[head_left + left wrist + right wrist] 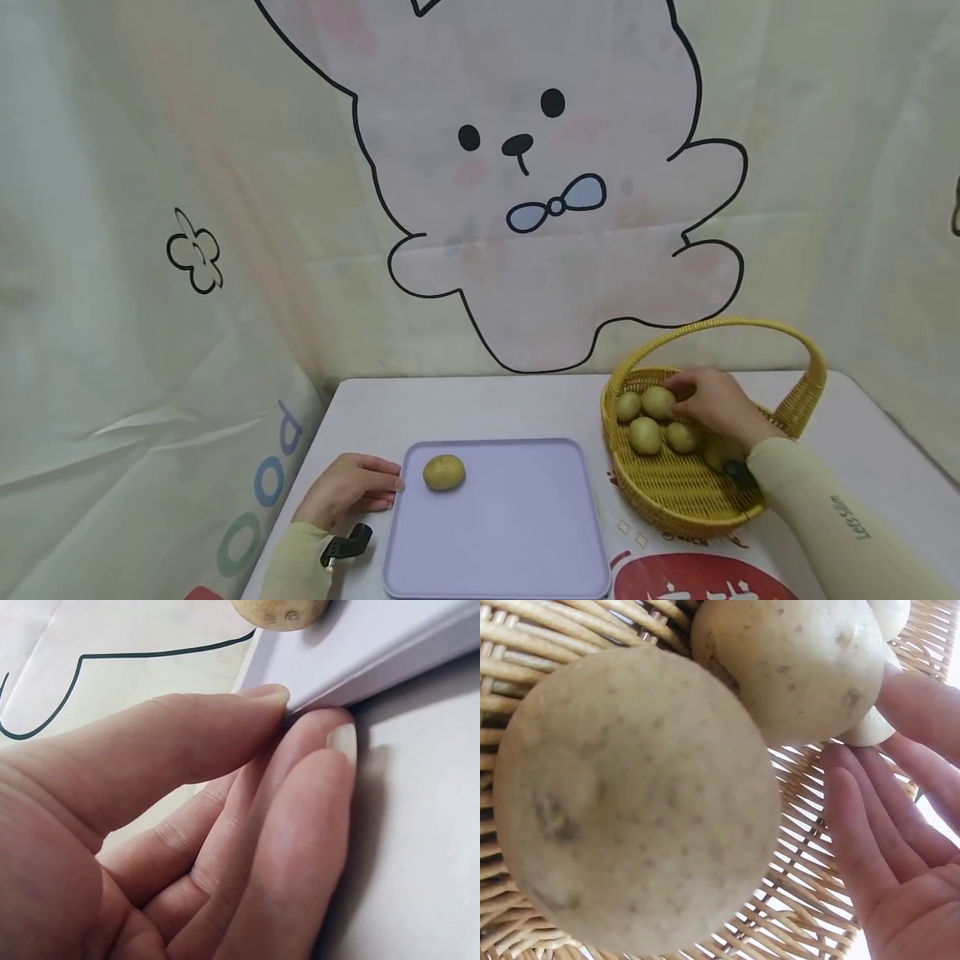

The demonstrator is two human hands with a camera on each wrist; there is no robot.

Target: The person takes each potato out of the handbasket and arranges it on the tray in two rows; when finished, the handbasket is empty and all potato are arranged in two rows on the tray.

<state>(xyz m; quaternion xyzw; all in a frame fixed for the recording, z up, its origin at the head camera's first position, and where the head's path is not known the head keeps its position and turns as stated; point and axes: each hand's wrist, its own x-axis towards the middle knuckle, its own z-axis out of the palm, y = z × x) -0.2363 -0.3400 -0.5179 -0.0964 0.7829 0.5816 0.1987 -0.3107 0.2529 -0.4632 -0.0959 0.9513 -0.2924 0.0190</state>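
We see the left hand [352, 483] pinching the rim of the lilac tray [495, 533] – a lone potato [444, 472] lies near its far-left corner. Right of it on the bench [450, 408], the right hand [716, 404] reaches into the wicker basket [675, 492], fingers apart beside the clustered potatoes [645, 436]. We read "LetsSlim" on the right sleeve [825, 504] – the red print [697, 579] below is cut off.
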